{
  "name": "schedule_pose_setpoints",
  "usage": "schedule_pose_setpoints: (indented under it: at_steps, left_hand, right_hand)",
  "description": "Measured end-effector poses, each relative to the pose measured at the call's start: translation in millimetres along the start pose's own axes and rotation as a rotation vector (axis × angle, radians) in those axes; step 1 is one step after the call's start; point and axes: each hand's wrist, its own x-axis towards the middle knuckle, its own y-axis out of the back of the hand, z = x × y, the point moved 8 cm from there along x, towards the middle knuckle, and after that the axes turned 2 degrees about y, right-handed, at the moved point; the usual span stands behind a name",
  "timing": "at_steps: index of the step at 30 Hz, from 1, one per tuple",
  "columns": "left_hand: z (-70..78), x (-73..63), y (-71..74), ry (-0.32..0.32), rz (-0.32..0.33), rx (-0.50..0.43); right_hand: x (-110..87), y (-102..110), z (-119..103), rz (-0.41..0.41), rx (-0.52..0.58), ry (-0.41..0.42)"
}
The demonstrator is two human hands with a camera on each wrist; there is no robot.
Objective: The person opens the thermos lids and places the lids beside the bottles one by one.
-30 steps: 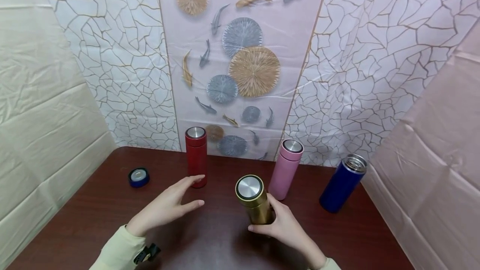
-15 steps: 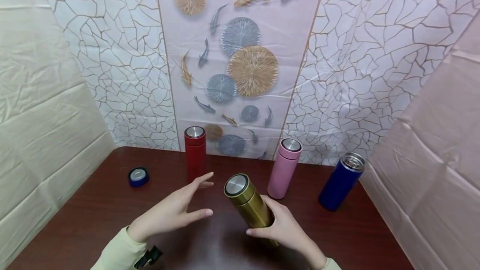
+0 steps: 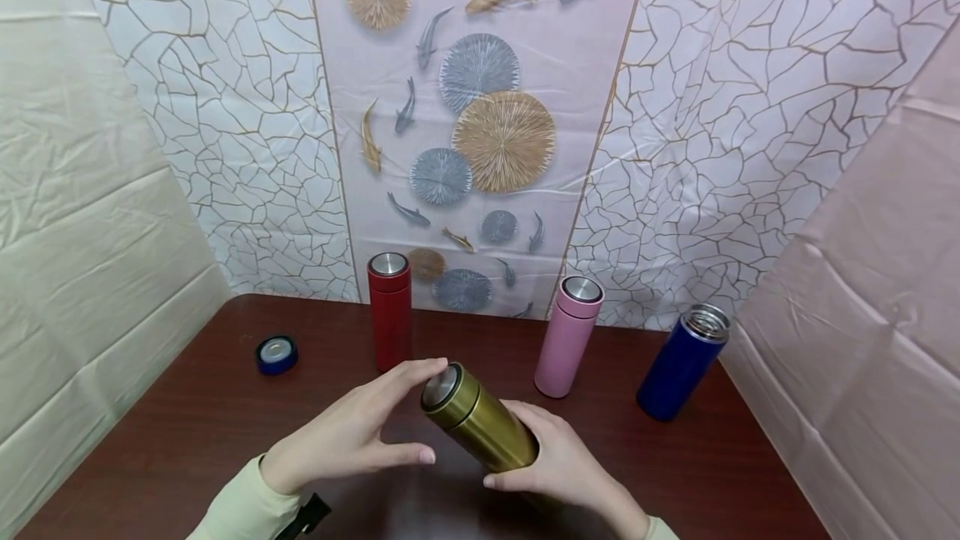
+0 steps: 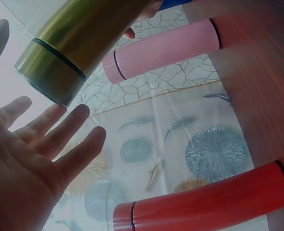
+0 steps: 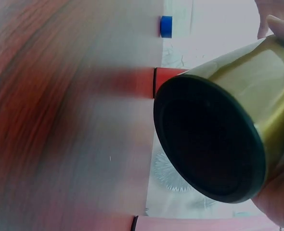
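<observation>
My right hand (image 3: 558, 461) grips a gold thermos bottle (image 3: 491, 432) around its lower body. The bottle tilts, its silver-topped lid leaning left toward my left hand (image 3: 356, 427). In the right wrist view the dark base of the gold thermos bottle (image 5: 209, 139) is lifted off the table. My left hand has its fingers spread and thumb apart beside the lid. In the left wrist view the left hand's fingers (image 4: 79, 144) are extended close to the lid's end; whether a fingertip touches it I cannot tell.
On the brown table (image 3: 217, 440) stand a red thermos (image 3: 392, 319), a pink thermos (image 3: 567, 348) and a lidless blue thermos (image 3: 678, 369). A blue lid (image 3: 277, 355) lies at the left. Patterned cloth (image 3: 465, 107) hangs behind.
The gold thermos bottle has gone from nearly upright to tilted left, raised in my right hand. My left hand has moved right, toward its lid.
</observation>
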Motion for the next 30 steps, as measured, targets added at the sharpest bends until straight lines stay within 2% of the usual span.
schedule_pose_setpoints:
  at_steps: [6,13,19,23,30]
  left_hand:
    - [1.6,-0.4,-2.0,-0.040,0.008,0.027]
    - [3.0,-0.7,-6.2,-0.047,-0.013,0.038]
    - [3.5,-1.5,-7.2,-0.049,-0.015,0.050]
    - [4.2,-0.9,-7.3,-0.084,0.005,0.073]
    - [3.6,-1.2,-7.6,-0.095,0.041,0.082]
  right_hand:
    - [-0.1,-5.1,-8.1,-0.061,0.011,0.066]
    - [-3.9,-15.0,-18.1,-0.210,0.078,0.141]
    - [-6.6,-18.2,-21.0,-0.272,0.106,0.135]
    - [-7.5,-19.8,-21.2,-0.294,0.126,0.128]
    - [-9.3,-26.4,-20.4,-0.336,0.241,0.117]
